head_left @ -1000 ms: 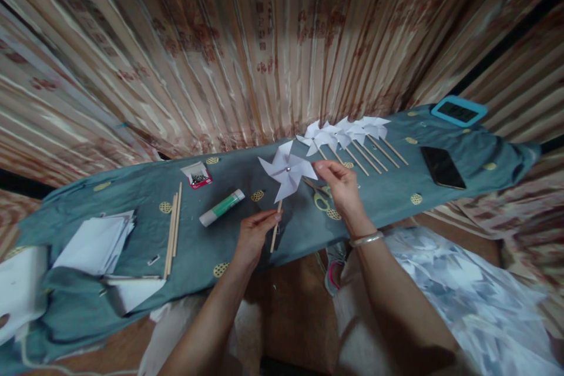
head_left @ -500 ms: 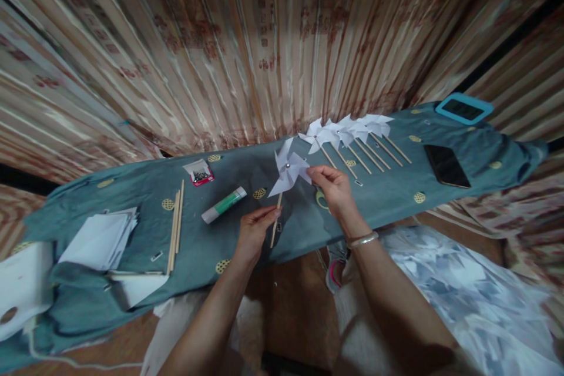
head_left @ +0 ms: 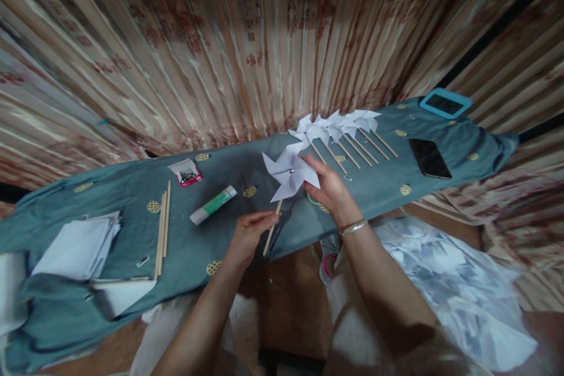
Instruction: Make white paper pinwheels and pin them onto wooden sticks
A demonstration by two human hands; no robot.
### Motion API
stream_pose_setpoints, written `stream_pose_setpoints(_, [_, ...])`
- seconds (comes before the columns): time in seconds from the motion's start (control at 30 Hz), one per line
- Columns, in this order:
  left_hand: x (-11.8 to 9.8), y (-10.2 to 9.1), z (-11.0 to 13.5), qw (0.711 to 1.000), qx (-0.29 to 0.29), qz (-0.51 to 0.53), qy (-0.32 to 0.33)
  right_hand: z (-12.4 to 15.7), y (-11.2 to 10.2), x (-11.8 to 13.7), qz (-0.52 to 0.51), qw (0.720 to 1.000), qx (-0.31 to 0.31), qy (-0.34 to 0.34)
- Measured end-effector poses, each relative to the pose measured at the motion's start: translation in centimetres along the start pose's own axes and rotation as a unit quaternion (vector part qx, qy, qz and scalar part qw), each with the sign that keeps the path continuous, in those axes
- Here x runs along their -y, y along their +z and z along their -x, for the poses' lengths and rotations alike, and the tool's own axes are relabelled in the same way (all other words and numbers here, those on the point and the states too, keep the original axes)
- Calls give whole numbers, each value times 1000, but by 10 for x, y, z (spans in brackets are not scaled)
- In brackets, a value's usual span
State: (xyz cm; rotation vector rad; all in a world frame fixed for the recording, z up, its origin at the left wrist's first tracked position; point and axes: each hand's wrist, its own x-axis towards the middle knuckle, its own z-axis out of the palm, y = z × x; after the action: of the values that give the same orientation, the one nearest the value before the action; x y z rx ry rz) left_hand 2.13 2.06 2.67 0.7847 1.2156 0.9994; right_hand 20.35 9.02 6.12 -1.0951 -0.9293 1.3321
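Note:
A white paper pinwheel (head_left: pixel 284 179) with a silver pin at its centre is held up over the cloth-covered table. Its wooden stick (head_left: pixel 272 232) is pinched between the thumb and fingers of my left hand (head_left: pixel 251 235), below the blades. My right hand (head_left: pixel 328 191) is closed at the right-hand blades, its fingers partly hidden behind the paper. Several finished pinwheels (head_left: pixel 328 129) lie in an overlapping row beyond my right hand, their sticks pointing toward me. Left of the held pinwheel lies a green and white glue stick (head_left: pixel 214 204).
Loose wooden sticks (head_left: pixel 162 229), a stack of white paper (head_left: pixel 74 247) and a red box of pins (head_left: pixel 189 173) are on the left. A phone (head_left: pixel 430 158) and a blue-framed device (head_left: pixel 445 103) lie right. A plastic bag of paper pieces (head_left: pixel 449 282) sits below.
The pinwheel's blades have turned to face me more. My right hand has shifted from pinching a blade tip to behind the blades. My left hand keeps the stick; the view has swung slightly right.

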Motion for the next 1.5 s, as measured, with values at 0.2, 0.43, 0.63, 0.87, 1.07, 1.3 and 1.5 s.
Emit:
stream_pose_setpoints(0.2, [-2,2,0,1000,-3,13,-13,2,0,2,-100,993,25,50])
stream_pose_setpoints(0.43, [-2,2,0,999,-6,28,-20,2,1,1,-60,997,25,46])
stream_pose_setpoints(0.63, [-3,1,-1,999,-18,26,-9,3,-1,0,-84,995,16,53])
stream_pose_setpoints(0.87, [-1,-3,-3,998,-46,51,0,5,-4,-4,-92,994,7,60])
stream_pose_setpoints(1.07, [-1,-4,-7,994,-78,68,20,9,1,-7,-37,998,-39,38])
stream_pose_setpoints(1.3, [0,-5,-8,992,-92,80,26,13,7,-14,-5,999,-3,33])
stream_pose_setpoints(1.5, [-1,-3,-9,990,-102,86,37,19,16,-20,8,999,34,28])
